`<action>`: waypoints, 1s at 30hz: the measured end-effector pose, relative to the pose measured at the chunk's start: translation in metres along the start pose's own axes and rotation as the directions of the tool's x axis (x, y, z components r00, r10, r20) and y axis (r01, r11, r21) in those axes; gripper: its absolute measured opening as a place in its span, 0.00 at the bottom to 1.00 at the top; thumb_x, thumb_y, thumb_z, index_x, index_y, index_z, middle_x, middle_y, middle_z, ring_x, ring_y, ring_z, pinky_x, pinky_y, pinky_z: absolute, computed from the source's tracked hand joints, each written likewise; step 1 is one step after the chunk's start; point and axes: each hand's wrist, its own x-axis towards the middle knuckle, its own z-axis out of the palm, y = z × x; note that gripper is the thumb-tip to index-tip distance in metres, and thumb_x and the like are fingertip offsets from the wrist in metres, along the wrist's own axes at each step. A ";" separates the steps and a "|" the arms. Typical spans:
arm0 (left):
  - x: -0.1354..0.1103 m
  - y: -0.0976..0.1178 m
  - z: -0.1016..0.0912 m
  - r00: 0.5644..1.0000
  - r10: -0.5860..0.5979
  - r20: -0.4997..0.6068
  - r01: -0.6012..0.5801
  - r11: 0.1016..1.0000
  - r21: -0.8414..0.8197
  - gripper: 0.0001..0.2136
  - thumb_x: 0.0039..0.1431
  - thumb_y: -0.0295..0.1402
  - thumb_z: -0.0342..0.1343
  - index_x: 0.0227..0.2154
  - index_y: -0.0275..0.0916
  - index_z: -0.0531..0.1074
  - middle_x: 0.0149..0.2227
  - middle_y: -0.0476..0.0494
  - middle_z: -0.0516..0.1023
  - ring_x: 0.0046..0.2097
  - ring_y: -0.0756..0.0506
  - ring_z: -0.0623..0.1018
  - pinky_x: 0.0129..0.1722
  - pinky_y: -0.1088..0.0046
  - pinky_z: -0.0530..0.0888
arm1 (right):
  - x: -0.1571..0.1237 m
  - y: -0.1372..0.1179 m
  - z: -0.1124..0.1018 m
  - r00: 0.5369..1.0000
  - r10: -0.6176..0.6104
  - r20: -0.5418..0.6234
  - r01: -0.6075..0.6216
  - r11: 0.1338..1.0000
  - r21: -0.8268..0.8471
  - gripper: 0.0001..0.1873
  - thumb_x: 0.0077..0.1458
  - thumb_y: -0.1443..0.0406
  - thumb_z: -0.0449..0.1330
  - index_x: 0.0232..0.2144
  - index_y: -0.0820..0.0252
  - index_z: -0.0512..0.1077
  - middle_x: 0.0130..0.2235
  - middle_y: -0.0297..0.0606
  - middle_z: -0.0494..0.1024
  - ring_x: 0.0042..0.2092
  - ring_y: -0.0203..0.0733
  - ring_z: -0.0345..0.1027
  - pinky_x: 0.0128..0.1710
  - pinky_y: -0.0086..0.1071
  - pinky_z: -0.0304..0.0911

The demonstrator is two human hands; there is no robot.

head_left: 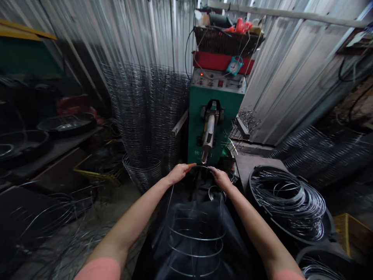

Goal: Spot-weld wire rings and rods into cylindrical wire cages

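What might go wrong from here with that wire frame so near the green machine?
The wire cage frame held by the left hand and right hand sits close below the green machine's metal tip, so bare fingers might get pinched there. Loose wire ends might also scratch the bare forearms.

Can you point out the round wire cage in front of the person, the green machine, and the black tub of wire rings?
Silver wire hoop cage (196,239): head view, on a middle hoop.
Green metal machine (196,132): head view, on its front panel.
Black round tub (264,167): head view, on its rim.
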 end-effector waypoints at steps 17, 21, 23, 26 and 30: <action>0.023 0.015 -0.009 0.961 -0.260 0.089 0.273 0.942 -0.195 0.19 0.52 0.24 0.49 0.48 0.36 0.70 0.42 0.44 0.78 0.44 0.45 0.76 0.42 0.72 0.72 | 0.019 0.004 -0.013 0.996 0.078 0.047 -0.079 0.996 0.028 0.15 0.58 0.65 0.48 0.44 0.56 0.70 0.32 0.39 0.78 0.35 0.41 0.72 0.34 0.27 0.62; 0.028 0.016 -0.008 0.962 -0.262 0.073 0.272 0.934 -0.230 0.19 0.50 0.25 0.51 0.47 0.35 0.71 0.43 0.44 0.78 0.46 0.44 0.75 0.44 0.70 0.71 | 0.022 0.006 -0.015 0.996 0.078 0.045 -0.081 0.994 0.072 0.14 0.57 0.64 0.49 0.42 0.57 0.71 0.32 0.38 0.78 0.35 0.41 0.72 0.34 0.27 0.62; 0.029 0.014 -0.006 0.972 -0.229 0.052 0.235 0.943 -0.236 0.18 0.49 0.26 0.53 0.46 0.35 0.72 0.42 0.44 0.78 0.46 0.44 0.75 0.46 0.69 0.70 | 0.023 0.008 -0.014 0.996 0.079 0.044 -0.082 0.994 0.074 0.14 0.57 0.64 0.49 0.41 0.57 0.71 0.32 0.38 0.78 0.34 0.41 0.72 0.33 0.27 0.62; 0.028 0.010 -0.003 0.987 -0.159 0.020 0.159 0.962 -0.221 0.17 0.50 0.32 0.54 0.44 0.35 0.73 0.42 0.44 0.78 0.45 0.43 0.76 0.48 0.68 0.69 | 0.022 0.010 -0.011 0.997 0.068 0.026 -0.070 0.992 0.102 0.14 0.57 0.63 0.49 0.40 0.57 0.72 0.32 0.37 0.78 0.33 0.40 0.72 0.33 0.27 0.62; 0.030 0.007 -0.001 0.992 -0.128 0.004 0.127 0.976 -0.179 0.16 0.52 0.35 0.53 0.43 0.36 0.74 0.42 0.44 0.78 0.46 0.43 0.75 0.49 0.67 0.68 | 0.021 0.012 -0.007 0.998 0.056 -0.003 -0.055 0.987 0.149 0.14 0.57 0.61 0.48 0.38 0.57 0.72 0.32 0.37 0.78 0.33 0.39 0.71 0.34 0.27 0.62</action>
